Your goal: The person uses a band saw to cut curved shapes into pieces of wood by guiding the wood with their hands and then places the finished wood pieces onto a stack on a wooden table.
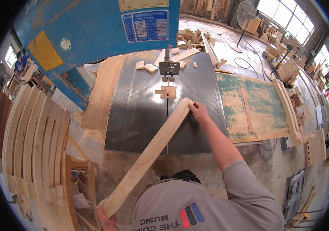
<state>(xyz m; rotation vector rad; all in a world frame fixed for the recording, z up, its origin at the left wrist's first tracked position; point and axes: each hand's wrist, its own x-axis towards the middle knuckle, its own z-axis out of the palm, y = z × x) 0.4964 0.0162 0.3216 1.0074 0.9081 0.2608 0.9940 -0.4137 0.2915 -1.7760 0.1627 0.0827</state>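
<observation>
A long pale wooden board [150,154] slants across the view in front of my body. My right hand [199,112] grips its far end above the black saw table, fingers at the board's right edge. Down at the lower left, my left hand [106,218] holds the near end. Beyond the board stands a bandsaw, its blade guide [169,68] hanging over the ribbed black table [141,115]. A wooden insert [168,92] sits in the table below the guide, with a slot running from it towards me.
Wood offcuts [150,68] lie at the table's back. The bandsaw's blue housing [95,31] rises at upper left. Several curved boards [37,138] stand stacked on the left. A worn green panel [254,106] adjoins the table's right side. Another person [23,65] works at far left.
</observation>
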